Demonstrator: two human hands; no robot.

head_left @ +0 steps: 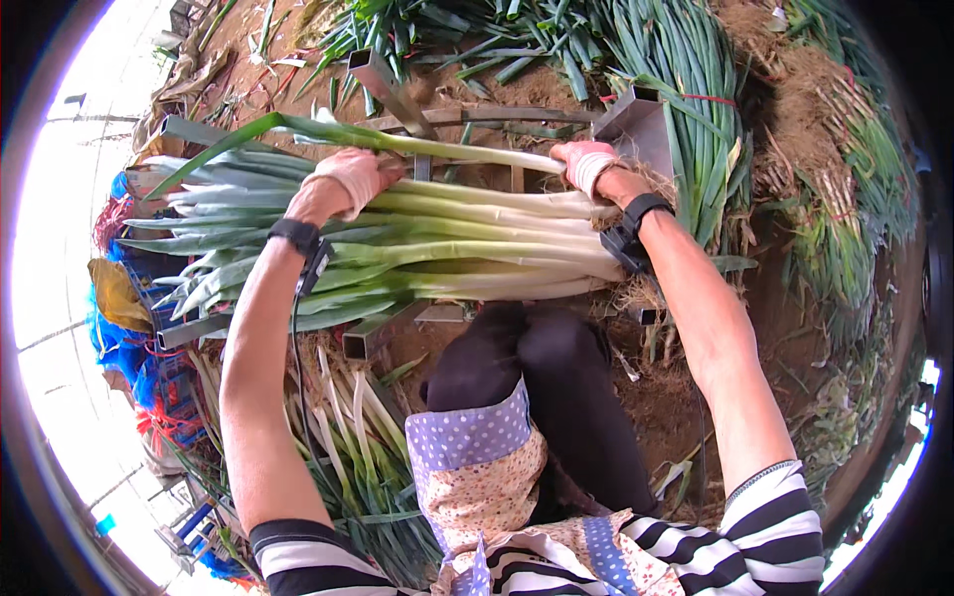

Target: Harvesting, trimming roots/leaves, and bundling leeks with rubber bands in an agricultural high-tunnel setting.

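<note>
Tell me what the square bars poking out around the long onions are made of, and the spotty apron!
The square bars look like metal, perhaps steel: grey and fairly smooth, with a shine, and their open ends show thin walls around a hollow. The apron looks like soft, matt cloth, because it folds and drapes; whether it's cotton, I can't tell.

Between ten and eleven o'clock, the left hand [356, 181] hides part of the leek stalks [497, 226] beneath; near two, a black wrist device [624, 246] covers some root ends. Striped sleeves [780, 526] at four and seven, and green leaves [437, 22] at twelve, are cut off.
</note>
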